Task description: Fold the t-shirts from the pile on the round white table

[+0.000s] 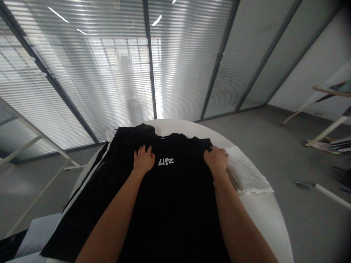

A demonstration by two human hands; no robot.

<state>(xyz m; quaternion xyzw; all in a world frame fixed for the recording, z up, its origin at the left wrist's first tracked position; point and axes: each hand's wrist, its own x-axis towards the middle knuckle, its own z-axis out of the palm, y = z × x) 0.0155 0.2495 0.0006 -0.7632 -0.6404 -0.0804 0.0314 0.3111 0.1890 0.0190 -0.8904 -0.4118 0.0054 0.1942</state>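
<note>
Okay, black T-shirt spread on white desk, six o'clock in view. Left hand flat at nine o'clock of white print, fingers apart; right hand at three o'clock, on shirt edge, can't tell if fingers grip. White cloth at right hand's four o'clock.

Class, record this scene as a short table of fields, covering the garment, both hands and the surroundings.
Main item: black T-shirt, spread out
Marking: white lettering on the shirt
Left hand: left hand, palm down on black fabric beside the lettering
Right hand: right hand, at the shirt's right edge; grip unclear
Surface: rounded white table
Right side: white cloth
Left side: black fabric with a white stripe
Background: glass partition with blinds
</note>
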